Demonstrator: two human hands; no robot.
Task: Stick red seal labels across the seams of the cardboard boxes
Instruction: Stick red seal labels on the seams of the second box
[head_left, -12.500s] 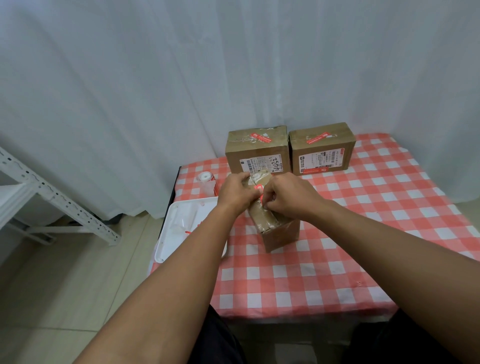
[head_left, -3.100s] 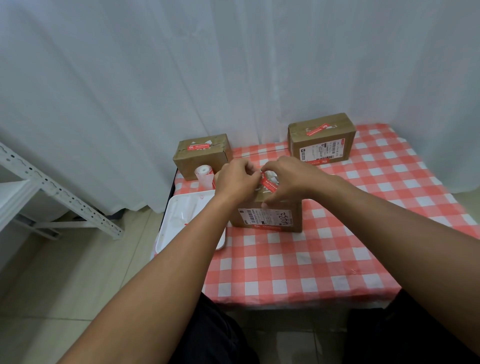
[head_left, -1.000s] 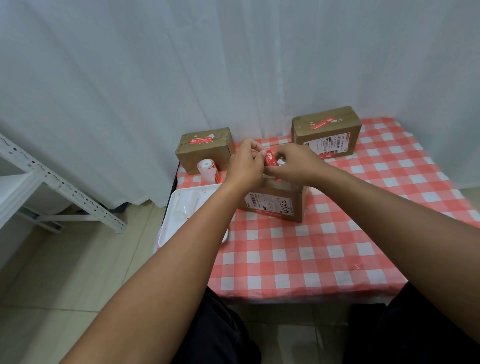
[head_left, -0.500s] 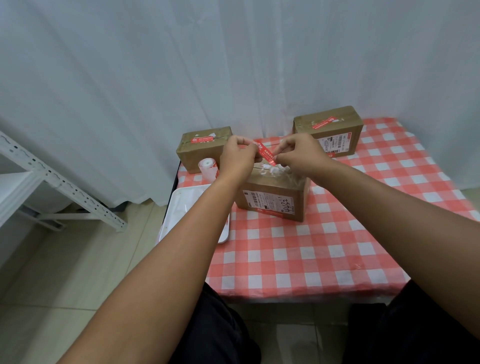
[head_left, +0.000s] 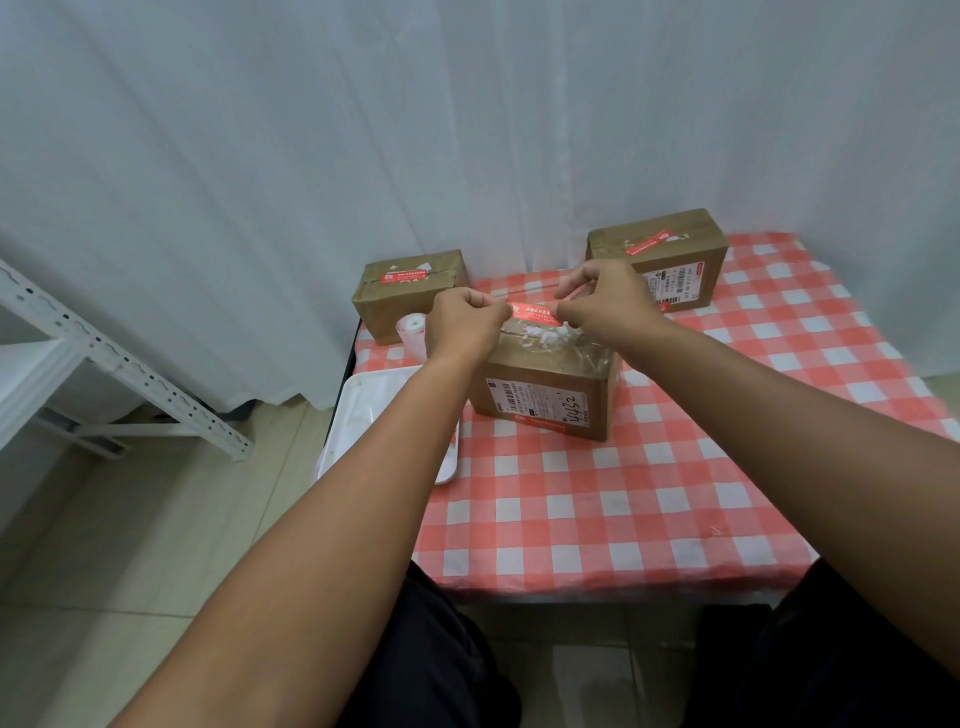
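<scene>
- The left hand (head_left: 465, 321) and the right hand (head_left: 605, 304) each pinched one end of a narrow red seal label with white print (head_left: 535, 313), the fingers curled tight on it, so that the strip was stretched level between them.
- The label was held just above the rear part of the top face of the nearest brown cardboard box (head_left: 548, 387); whether it touched the box could not be told.
- That box stood on the red-and-white checked tablecloth (head_left: 597, 499); its top carried clear tape and white scraps, and its front bore a white shipping label with handwritten digits.
- A second brown cardboard box at the back left (head_left: 410, 291) and a third brown cardboard box at the back right (head_left: 670, 254) each carried a red label on top.
- A small white roll (head_left: 411, 327) stood between the back-left box and the left hand.
- A white rectangular tray (head_left: 363, 415) lay at the table's left edge, partly hidden by the left forearm.
- A white curtain (head_left: 467, 130) hung behind the table, and a white metal rack (head_left: 104, 358) stood at left.
</scene>
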